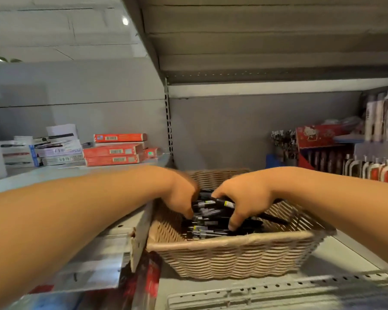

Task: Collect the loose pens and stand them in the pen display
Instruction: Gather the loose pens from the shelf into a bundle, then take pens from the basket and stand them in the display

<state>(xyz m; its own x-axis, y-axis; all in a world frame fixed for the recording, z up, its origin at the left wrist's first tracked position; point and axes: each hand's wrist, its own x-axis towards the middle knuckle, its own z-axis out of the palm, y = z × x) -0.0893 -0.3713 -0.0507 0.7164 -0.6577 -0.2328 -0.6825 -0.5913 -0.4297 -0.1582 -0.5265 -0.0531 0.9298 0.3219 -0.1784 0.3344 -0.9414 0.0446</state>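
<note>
Both my hands reaching into basket (233, 253) on shelf. Left hand (180, 193) and right hand (242, 202) curling around heap of pens (211, 222), gripping from either side. Pens lying flat directly beneath hands, long axes running left-right. Pen display (356, 164) standing well off beyond right hand, nearer that arm.

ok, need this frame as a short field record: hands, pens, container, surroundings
left hand: in the basket, fingers curled round a bunch of pens
right hand: in the basket, fingers curled round pens
pens: black, heaped loose, lying flat
basket: tan wicker, on a grey shelf
pen display: right of the basket, pens upright
red boxes: stacked on the left shelf
</note>
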